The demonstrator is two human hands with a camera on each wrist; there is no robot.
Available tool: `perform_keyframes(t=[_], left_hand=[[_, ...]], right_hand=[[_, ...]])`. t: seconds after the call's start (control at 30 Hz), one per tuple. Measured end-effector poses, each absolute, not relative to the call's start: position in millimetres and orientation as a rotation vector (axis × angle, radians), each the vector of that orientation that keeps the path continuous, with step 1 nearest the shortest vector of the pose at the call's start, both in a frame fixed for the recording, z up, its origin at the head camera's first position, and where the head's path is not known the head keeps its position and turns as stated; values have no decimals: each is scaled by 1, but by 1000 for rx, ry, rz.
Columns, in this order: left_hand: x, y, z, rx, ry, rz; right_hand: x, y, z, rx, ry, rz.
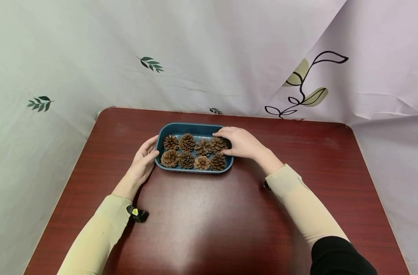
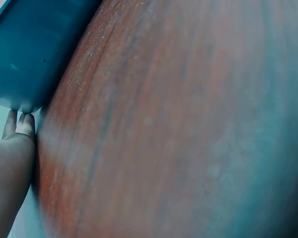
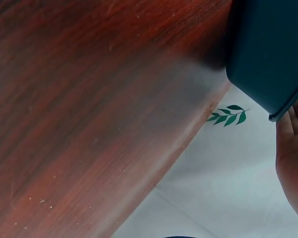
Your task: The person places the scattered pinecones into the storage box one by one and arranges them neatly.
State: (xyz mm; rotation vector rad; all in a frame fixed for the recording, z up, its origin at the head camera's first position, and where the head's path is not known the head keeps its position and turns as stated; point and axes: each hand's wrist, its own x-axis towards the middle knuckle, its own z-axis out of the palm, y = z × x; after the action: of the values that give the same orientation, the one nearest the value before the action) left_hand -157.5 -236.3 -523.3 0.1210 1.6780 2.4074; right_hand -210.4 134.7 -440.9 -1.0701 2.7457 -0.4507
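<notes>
A blue rectangular plastic container holds two rows of brown pine cones. My left hand is at its left end, fingers fairly straight against the outer wall, thumb by the rim. The left wrist view shows these fingertips at the base of the container. My right hand reaches over the right end, with fingers and thumb around a pine cone in the back row. Another pine cone sits just in front of it. From the right wrist, the container wall hides my right fingertips.
The container is near the back of a reddish-brown table. Behind it hangs a pale cloth with leaf prints. A small black device is strapped at my left wrist.
</notes>
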Motion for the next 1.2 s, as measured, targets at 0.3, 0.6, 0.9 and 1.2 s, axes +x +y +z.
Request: perform_keyframes(t=[0.3,0.6,0.9,1.2], left_hand=[[-159,-234,-521,95,1685,2405],[-159,-233,-522,116,1654,2416],[-161,-238,-524,142,1632,2426],[-159,-245,-512,265,1896,2361]], right_hand=[[-212,137,-436,-1090,2734,-469],[-210,141,-435,-1046,2743,-548],[-195,159,-430,-980,2820,-787],[-172,195,-432,-741,3017,-940]])
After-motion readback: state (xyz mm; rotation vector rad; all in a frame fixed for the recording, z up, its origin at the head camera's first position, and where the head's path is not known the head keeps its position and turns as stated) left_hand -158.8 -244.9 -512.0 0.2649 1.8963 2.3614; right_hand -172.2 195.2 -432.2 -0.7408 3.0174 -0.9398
